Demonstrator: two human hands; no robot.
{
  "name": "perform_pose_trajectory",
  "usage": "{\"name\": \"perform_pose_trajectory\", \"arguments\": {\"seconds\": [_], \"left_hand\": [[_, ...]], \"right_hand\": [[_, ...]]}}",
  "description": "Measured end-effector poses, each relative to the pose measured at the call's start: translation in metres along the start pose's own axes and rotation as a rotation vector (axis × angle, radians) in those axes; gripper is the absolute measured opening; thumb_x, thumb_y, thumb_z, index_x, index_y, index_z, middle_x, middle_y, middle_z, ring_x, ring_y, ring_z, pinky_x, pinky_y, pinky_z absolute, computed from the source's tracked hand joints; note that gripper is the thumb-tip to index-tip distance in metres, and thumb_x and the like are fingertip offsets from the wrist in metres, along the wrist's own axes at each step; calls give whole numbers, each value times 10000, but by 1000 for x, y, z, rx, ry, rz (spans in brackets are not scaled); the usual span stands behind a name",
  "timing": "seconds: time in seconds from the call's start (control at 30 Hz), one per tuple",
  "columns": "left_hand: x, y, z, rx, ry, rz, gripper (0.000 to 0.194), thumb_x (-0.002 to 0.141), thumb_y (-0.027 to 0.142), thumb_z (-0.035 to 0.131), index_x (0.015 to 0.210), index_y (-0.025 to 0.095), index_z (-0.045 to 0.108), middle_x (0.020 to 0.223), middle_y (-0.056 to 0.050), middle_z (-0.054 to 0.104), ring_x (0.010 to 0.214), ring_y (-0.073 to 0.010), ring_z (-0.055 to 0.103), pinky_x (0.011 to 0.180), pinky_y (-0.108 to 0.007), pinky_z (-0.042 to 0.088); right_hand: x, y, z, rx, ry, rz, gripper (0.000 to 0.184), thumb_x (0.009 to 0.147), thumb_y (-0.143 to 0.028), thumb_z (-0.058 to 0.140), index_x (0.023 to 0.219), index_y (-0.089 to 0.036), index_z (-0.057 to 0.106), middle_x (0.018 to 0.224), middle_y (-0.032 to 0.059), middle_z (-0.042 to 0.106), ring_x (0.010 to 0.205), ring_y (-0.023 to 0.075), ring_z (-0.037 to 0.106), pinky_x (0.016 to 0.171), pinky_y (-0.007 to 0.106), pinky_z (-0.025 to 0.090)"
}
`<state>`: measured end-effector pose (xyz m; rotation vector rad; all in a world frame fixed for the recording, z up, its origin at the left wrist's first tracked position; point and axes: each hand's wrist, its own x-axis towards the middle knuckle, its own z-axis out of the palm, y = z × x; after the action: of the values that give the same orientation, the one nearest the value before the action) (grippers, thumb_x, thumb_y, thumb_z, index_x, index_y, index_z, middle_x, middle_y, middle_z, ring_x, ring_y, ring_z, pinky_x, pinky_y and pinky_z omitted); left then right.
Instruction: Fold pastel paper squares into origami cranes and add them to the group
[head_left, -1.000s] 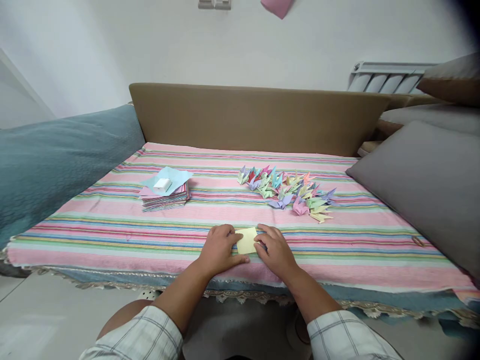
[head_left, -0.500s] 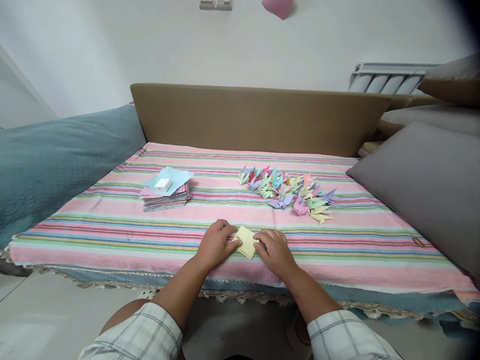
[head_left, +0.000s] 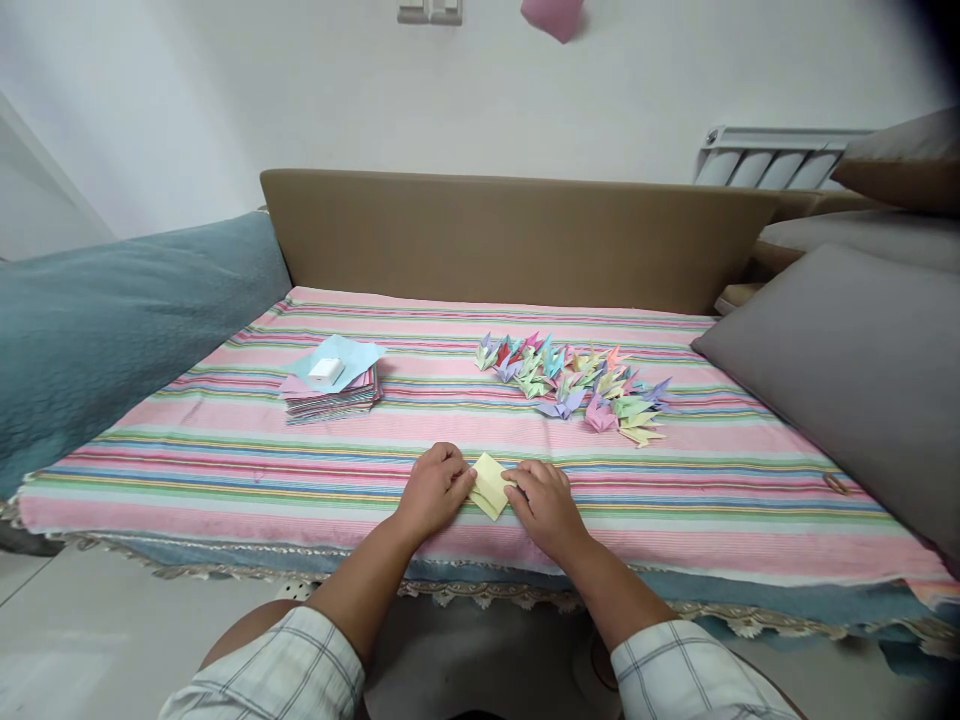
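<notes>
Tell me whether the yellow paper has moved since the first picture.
Yes: the yellow paper has turned, one corner now pointing toward the backrest, but it remains at about the same place on the striped cloth.

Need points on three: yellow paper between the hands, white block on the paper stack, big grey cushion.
Yellow paper [head_left: 491, 482]: head view, middle of its upper face.
White block [head_left: 326, 371]: head view, its top.
Grey cushion [head_left: 862, 385]: head view, middle of its broad face.

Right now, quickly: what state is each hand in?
Left hand: closed, holding the yellow paper at its left.
Right hand: closed, holding the yellow paper at its right.
</notes>
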<state>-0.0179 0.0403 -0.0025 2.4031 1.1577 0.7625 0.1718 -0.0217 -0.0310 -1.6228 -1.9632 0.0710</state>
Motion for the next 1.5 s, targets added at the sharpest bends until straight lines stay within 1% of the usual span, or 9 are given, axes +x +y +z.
{"name": "perform_pose_trajectory", "arguments": {"seconds": [0.13,0.23,0.3,0.57,0.8,1.03,1.2,1.3,1.5], "left_hand": [[0,0,0,-26,-8,7,282,824,201,400,799,206,681,893,-38,564,884,-173,522,791,-304,414],[-1,-2,3,5,-5,-9,220,739,153,474,791,205,682,889,-33,558,865,-174,523,787,-308,411],[-1,-2,5,42,-8,-8,179,710,166,526,790,207,680,878,-32,553,854,-179,520,778,-314,407],[-3,1,7,100,3,26,155,727,259,599,856,225,677,915,-32,568,888,-189,527,790,-324,396],[-5,6,9,159,-11,28,196,721,214,573,897,233,658,940,-32,579,917,-205,514,828,-351,374],[-5,5,11,186,-3,32,163,734,260,575,872,227,655,925,-36,579,899,-208,509,824,-356,369],[-4,5,13,178,8,35,205,732,256,577,917,238,661,938,-40,580,909,-207,510,843,-363,364],[-4,6,13,167,7,39,228,735,263,582,949,254,661,952,-42,577,923,-209,510,847,-365,362],[-4,7,14,170,16,33,208,737,255,583,925,256,672,969,-48,571,920,-215,508,847,-379,368]], "right_hand": [[-1,1,1,-7,16,-12,232,875,-277,455,1036,-230,615,951,52,584,905,195,495,814,345,333],[-1,2,2,1,17,-14,240,867,-286,462,1049,-228,609,960,56,579,910,201,488,818,350,335],[-1,2,2,5,13,-9,242,866,-287,462,1050,-227,607,965,59,576,911,204,483,817,353,336],[-2,4,4,28,10,-2,248,871,-315,462,1067,-232,589,989,62,566,924,210,472,828,360,331],[-4,5,9,11,30,-2,273,872,-355,474,1089,-232,586,999,65,562,914,212,468,828,355,339],[-3,3,7,-21,21,-10,304,858,-369,495,1111,-225,583,998,65,564,917,213,467,829,356,345],[-3,3,7,-24,14,-16,340,838,-383,517,1132,-225,579,1007,66,557,921,212,466,837,359,343],[-3,3,8,-19,22,-12,341,838,-387,517,1134,-229,582,1001,64,554,922,210,468,840,358,343],[-3,-1,8,-17,10,-26,326,865,-376,483,1139,-231,582,979,63,557,903,207,473,831,357,338]]}}
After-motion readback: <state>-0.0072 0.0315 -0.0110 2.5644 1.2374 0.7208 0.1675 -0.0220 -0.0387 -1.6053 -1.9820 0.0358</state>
